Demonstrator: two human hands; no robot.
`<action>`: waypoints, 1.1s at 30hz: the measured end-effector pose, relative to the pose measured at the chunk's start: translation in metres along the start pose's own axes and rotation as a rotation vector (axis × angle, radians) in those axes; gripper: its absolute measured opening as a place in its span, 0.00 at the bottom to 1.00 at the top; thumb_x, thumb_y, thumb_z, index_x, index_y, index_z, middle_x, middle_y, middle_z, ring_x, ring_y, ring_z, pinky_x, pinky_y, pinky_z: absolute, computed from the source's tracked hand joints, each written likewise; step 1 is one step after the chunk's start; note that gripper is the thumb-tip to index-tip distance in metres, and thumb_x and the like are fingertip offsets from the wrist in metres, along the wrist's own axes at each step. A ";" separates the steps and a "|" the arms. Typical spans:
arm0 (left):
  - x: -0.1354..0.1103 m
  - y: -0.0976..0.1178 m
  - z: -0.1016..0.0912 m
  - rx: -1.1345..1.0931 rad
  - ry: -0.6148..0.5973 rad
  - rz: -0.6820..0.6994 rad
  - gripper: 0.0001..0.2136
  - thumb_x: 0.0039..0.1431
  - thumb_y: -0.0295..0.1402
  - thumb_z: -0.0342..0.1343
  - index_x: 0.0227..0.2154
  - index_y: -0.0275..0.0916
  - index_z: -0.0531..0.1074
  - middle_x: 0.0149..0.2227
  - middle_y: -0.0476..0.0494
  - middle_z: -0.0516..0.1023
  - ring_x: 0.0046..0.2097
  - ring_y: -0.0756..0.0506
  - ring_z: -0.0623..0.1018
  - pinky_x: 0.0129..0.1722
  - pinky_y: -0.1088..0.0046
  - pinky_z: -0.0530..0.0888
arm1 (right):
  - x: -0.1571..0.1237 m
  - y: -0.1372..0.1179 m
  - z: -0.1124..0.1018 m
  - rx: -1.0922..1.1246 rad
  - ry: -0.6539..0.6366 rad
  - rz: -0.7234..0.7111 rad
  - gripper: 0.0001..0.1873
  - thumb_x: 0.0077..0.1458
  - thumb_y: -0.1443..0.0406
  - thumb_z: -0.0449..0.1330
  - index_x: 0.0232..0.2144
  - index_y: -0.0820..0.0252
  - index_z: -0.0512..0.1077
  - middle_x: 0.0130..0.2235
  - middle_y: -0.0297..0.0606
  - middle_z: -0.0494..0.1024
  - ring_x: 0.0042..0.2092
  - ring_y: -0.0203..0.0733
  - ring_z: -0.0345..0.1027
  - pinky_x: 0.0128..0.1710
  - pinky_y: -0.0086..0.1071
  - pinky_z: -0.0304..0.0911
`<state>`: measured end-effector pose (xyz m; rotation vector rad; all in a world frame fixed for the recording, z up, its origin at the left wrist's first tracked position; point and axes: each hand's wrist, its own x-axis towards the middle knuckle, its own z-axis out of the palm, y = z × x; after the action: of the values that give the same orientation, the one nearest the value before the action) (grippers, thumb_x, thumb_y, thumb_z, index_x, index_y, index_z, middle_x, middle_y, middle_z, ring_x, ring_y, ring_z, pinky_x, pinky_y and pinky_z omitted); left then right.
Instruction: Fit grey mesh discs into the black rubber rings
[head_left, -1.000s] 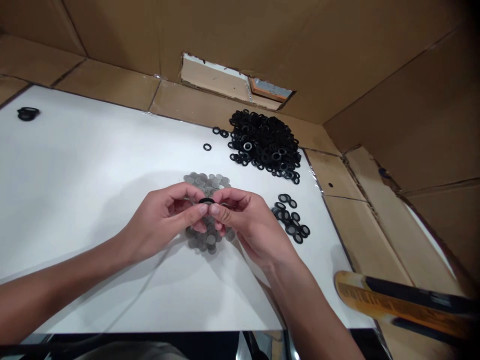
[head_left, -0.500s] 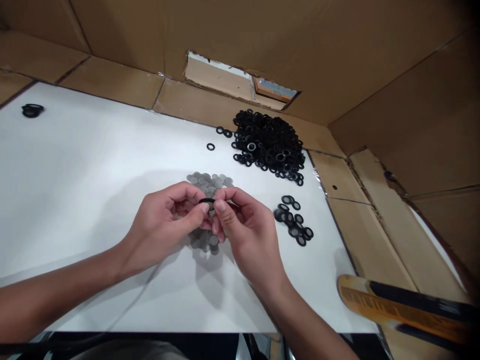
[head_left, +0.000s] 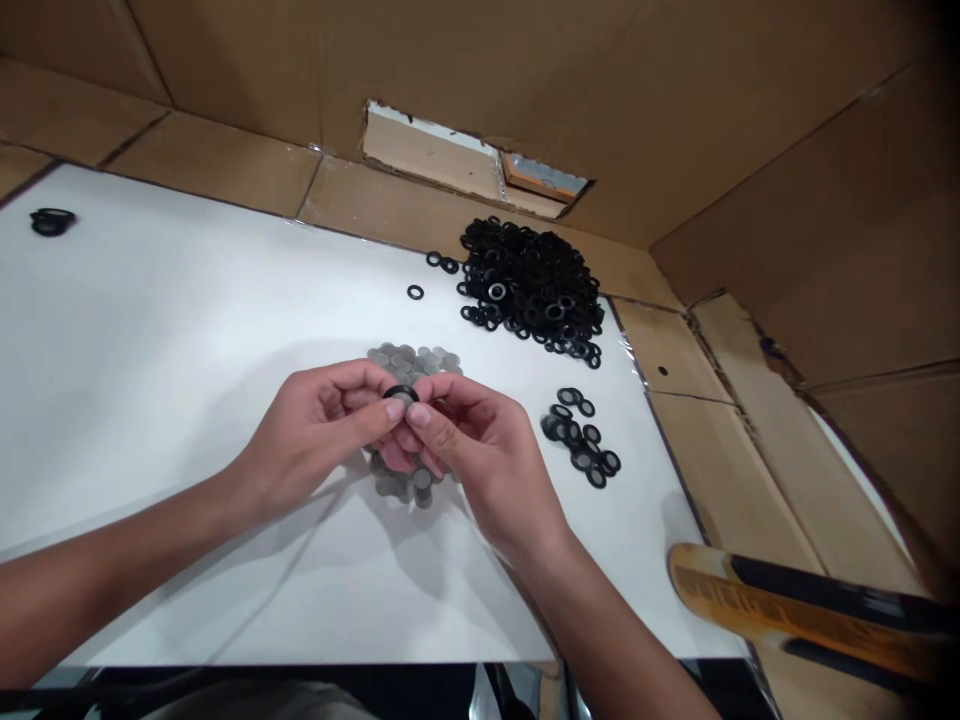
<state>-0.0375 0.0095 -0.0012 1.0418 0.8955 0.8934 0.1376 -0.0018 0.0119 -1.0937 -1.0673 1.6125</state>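
Note:
Between the fingertips of both hands I hold a black ring washer (head_left: 401, 392) with a grey disc showing inside it. My left hand (head_left: 322, 420) pinches its left side with thumb and fingers. On the other side, the thumb and forefinger of my right hand (head_left: 480, 440) grip the same washer. Under and around my fingers lies a pile of grey mesh-like discs (head_left: 405, 356), partly hidden by the hands. To the right is a group of black rings with grey centres (head_left: 581, 458).
A large heap of black rings (head_left: 532, 280) stands at the back right, with a single ring (head_left: 415, 292) left of it. More dark rings (head_left: 52, 222) lie far left. Cardboard walls (head_left: 480, 60) enclose the white table (head_left: 165, 290). An orange-and-black handled object (head_left: 750, 600) sits front right.
The washer has been tilted, so its face and grey centre show more. Both hands stay close together over the disc pile. The whole view has shifted slightly.

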 end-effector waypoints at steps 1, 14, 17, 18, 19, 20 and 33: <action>0.001 0.000 -0.001 0.005 -0.013 -0.007 0.05 0.64 0.32 0.66 0.33 0.40 0.78 0.26 0.51 0.85 0.30 0.48 0.85 0.36 0.75 0.83 | 0.000 -0.001 0.000 -0.021 0.001 0.008 0.14 0.55 0.57 0.74 0.31 0.59 0.76 0.25 0.30 0.76 0.25 0.33 0.65 0.26 0.29 0.60; -0.001 0.002 0.005 -0.043 0.047 0.028 0.07 0.67 0.29 0.63 0.32 0.40 0.79 0.25 0.54 0.83 0.28 0.52 0.83 0.33 0.79 0.81 | -0.004 -0.001 0.004 -0.033 -0.004 -0.031 0.11 0.62 0.57 0.67 0.33 0.57 0.72 0.25 0.31 0.74 0.26 0.35 0.62 0.26 0.32 0.62; -0.003 0.002 0.007 -0.035 0.067 0.030 0.06 0.67 0.30 0.63 0.32 0.41 0.78 0.25 0.55 0.82 0.28 0.52 0.83 0.33 0.80 0.81 | -0.008 -0.002 0.008 -0.065 0.026 -0.078 0.11 0.63 0.59 0.66 0.33 0.56 0.71 0.26 0.30 0.73 0.25 0.34 0.62 0.27 0.31 0.62; -0.003 0.002 0.008 -0.025 0.075 0.033 0.06 0.67 0.30 0.64 0.32 0.41 0.78 0.25 0.55 0.82 0.28 0.52 0.83 0.34 0.80 0.81 | -0.009 -0.001 0.008 -0.085 0.038 -0.100 0.10 0.64 0.60 0.65 0.33 0.56 0.71 0.26 0.29 0.73 0.26 0.34 0.63 0.27 0.31 0.62; -0.003 0.002 0.008 -0.013 0.087 0.033 0.05 0.66 0.30 0.64 0.32 0.41 0.78 0.25 0.55 0.82 0.28 0.52 0.83 0.34 0.80 0.81 | -0.010 0.000 0.009 -0.115 0.053 -0.123 0.10 0.65 0.60 0.64 0.34 0.56 0.70 0.26 0.29 0.73 0.26 0.34 0.63 0.27 0.31 0.62; -0.004 0.003 0.009 0.000 0.104 0.030 0.05 0.66 0.30 0.64 0.32 0.41 0.78 0.25 0.55 0.82 0.28 0.52 0.83 0.33 0.80 0.81 | -0.011 0.001 0.010 -0.159 0.073 -0.148 0.09 0.66 0.60 0.63 0.34 0.56 0.70 0.27 0.30 0.73 0.27 0.34 0.64 0.28 0.31 0.63; -0.005 -0.001 0.010 0.078 0.096 0.112 0.04 0.67 0.30 0.62 0.34 0.41 0.75 0.29 0.53 0.83 0.31 0.50 0.84 0.35 0.77 0.81 | -0.012 0.005 0.011 -0.236 0.181 -0.119 0.08 0.63 0.61 0.66 0.33 0.55 0.73 0.25 0.30 0.73 0.27 0.37 0.66 0.28 0.33 0.64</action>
<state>-0.0304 0.0018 0.0011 1.1327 0.9665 1.0154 0.1285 -0.0160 0.0120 -1.2792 -1.1982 1.2909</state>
